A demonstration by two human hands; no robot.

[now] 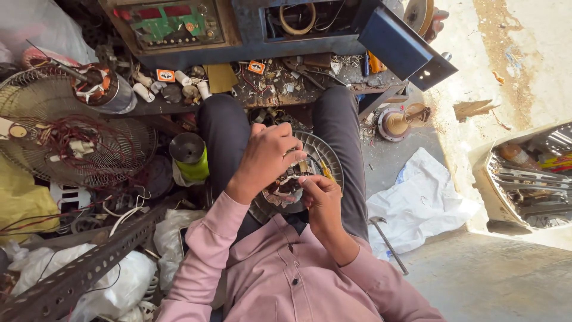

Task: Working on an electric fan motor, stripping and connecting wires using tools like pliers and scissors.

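I sit with a round fan motor stator (285, 186) with copper windings held over my lap. My left hand (266, 158) grips its upper left side, fingers curled over the top. My right hand (320, 197) pinches at the stator's right edge, next to a small yellowish piece; what lies between the fingertips is too small to tell. Under the stator rests a round metal fan grille (329, 156) between my knees. My sleeves are pink.
A cluttered workbench (286, 83) with a winding machine stands ahead. A fan guard with red wire (77, 143) and a green-capped motor part (190, 158) lie left. A perforated angle bar (89, 262) crosses lower left. A hammer (384, 238) and white sack (417, 203) lie right.
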